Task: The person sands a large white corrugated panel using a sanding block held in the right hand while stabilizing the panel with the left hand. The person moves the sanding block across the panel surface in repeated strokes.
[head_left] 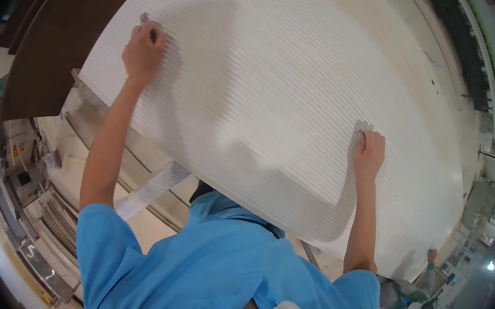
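A large white panel (301, 100) with fine parallel ridges lies in front of me. At its far left part, my left hand (143, 56) has its fingers closed around a small greyish crumpled piece (145, 17), which pokes out past the fingertips. Further right on the panel, my right hand (369, 154) is bent down with its fingers closed. Under these fingertips shows a small pale, crumpled-looking piece (361, 126); its exact kind is hard to make out. Both hands rest on or just over the ridges, and their shadows fall on the panel.
A dark brown board (60, 44) stands at the left, next to the panel. Below the panel's near edge are a frame with rails and a strip of clear wrap (153, 190). At the lower right, another person (407, 298) has a hand at the panel's edge.
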`<state>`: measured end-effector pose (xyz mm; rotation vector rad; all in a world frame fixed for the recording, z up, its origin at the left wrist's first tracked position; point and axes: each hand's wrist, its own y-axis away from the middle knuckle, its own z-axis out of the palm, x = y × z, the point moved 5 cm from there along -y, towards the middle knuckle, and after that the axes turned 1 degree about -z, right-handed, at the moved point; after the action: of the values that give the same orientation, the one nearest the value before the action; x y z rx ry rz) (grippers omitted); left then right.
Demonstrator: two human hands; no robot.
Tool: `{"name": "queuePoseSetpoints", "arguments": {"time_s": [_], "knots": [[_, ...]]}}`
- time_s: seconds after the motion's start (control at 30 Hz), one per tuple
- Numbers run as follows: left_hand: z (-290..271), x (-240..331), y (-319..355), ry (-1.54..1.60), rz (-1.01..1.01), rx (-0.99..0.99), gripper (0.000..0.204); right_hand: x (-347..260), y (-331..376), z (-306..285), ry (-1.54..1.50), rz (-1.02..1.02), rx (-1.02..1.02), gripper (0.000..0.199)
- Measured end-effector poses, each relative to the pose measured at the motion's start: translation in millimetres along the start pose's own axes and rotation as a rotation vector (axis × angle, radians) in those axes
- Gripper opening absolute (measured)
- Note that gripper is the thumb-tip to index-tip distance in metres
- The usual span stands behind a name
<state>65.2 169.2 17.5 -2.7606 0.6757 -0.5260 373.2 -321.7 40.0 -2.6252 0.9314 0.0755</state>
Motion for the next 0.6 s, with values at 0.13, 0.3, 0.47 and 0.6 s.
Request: {"name": "queuePoseSetpoints", "arguments": {"time_s": [0.13, 0.3, 0.47, 0.6], "knots": [[-0.2, 1.3, -1.4, 0.036, 0.006, -0.024, 0.016, 4.9, 0.0, 1.0, -0.23, 0.018, 0.061, 0.014], [-6.1, 3.5, -2.2, 0.047, -0.014, -0.063, 0.017, -29.6, -20.3, 23.7, -0.159, -0.03, 0.076, 0.012], [-5.8, 4.6, -2.3, 0.08, 0.0, -0.062, 0.017, -35.4, -21.5, 22.3, -0.053, -0.013, 0.106, 0.01], [-6.7, 1.6, -0.9, 0.063, -0.008, -0.017, 0.016, -76.0, -52.8, 43.7, -0.084, -0.13, 0.126, 0.012]]}}
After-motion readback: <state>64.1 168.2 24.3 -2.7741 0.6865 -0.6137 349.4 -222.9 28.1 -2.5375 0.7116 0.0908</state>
